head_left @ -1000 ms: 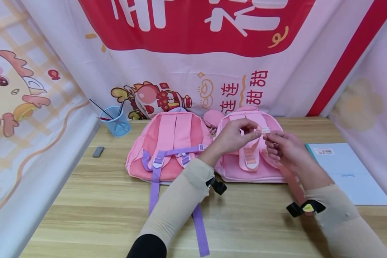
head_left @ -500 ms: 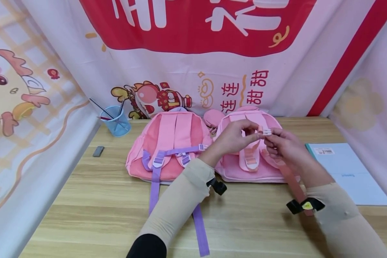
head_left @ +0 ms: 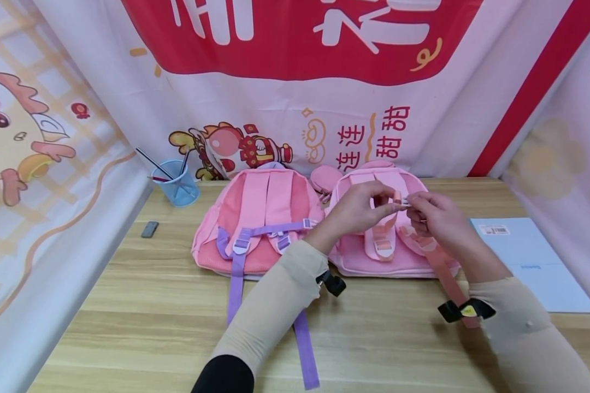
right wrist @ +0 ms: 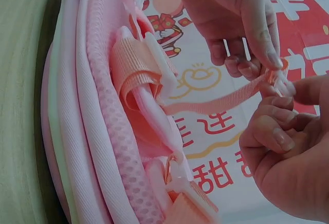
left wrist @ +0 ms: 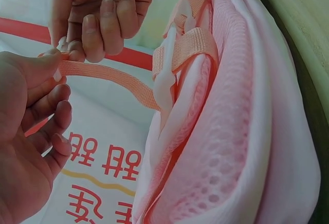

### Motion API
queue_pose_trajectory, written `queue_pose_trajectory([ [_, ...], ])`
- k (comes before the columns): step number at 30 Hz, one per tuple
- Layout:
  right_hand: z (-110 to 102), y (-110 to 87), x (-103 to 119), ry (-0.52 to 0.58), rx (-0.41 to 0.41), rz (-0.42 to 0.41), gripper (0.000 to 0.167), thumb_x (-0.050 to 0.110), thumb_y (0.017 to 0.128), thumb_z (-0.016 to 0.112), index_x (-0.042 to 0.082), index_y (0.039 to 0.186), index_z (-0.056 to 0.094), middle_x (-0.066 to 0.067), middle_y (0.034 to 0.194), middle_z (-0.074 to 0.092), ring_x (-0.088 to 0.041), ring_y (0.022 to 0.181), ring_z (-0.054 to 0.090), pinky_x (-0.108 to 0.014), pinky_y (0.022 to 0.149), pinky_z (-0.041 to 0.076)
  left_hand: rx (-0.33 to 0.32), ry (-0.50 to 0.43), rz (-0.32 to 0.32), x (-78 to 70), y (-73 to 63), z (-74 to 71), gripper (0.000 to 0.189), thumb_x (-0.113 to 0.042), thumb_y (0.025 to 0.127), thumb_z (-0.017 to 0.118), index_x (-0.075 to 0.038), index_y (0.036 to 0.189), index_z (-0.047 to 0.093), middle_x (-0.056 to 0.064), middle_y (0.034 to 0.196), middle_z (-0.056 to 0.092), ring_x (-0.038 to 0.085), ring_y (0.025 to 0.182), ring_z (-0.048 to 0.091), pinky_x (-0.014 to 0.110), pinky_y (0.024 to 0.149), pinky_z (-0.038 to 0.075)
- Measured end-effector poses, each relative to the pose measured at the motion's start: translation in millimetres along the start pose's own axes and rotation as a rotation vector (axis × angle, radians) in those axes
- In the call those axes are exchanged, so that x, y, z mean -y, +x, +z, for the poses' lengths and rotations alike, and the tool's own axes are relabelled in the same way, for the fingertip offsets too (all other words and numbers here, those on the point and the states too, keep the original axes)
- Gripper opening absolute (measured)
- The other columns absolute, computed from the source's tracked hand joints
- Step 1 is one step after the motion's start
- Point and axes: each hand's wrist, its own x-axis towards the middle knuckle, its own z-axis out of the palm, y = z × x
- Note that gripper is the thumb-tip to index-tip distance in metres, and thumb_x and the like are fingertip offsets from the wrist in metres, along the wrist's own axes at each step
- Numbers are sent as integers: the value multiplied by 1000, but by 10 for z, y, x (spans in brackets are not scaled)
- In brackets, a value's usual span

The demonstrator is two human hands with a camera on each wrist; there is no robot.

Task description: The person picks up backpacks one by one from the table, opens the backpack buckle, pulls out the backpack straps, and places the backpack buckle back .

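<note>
On the right of the head view a pink backpack stands with its shoulder straps facing me. In front of it my left hand pinches the end of a peach webbing strap between thumb and fingers. A small white plastic buckle sits at that strap end. My right hand pinches the same buckle from the other side, its other fingers curled. Fingertips hide much of the buckle. The strap runs back to the backpack, near white strap adjusters.
A second pink backpack with purple straps stands to the left. A blue pen cup and a small grey object lie farther left. At the right is a light-blue folder or book. A printed cloth hangs behind the table.
The right hand has shifted slightly up and its fingers now cover more of the white buckle. The left hand has stayed nearly in place.
</note>
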Motion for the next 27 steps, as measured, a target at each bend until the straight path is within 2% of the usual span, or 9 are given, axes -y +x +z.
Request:
queue_pose_trajectory([
  [4,17,3,2,-12,-13,17,43,47,116,41,9,130,55,4,87,52,-15,74,49,-27,68,51,-1,21,0,-13,-5,-3,18,-22,103,75,-9,116,78,1,94,69,8,85,59,14,75,47],
  [22,2,1,-26,106,28,4,36,43,117,41,10,120,56,3,83,49,-15,69,46,-26,66,49,7,37,-6,-19,6,0,20,-23,103,77,-10,118,77,2,96,69,10,89,59,16,79,46],
  [24,3,1,-24,95,26,9,36,43,117,41,9,121,55,3,83,50,-15,69,46,-26,65,48,8,44,-9,-19,5,1,20,-23,103,76,-10,118,77,1,96,69,9,88,59,15,78,46],
  [27,5,7,-15,23,9,21,41,46,116,42,9,126,56,3,84,50,-15,71,48,-27,66,49,12,53,-14,-18,3,1,19,-23,103,76,-10,118,77,1,95,69,8,87,58,14,77,46],
])
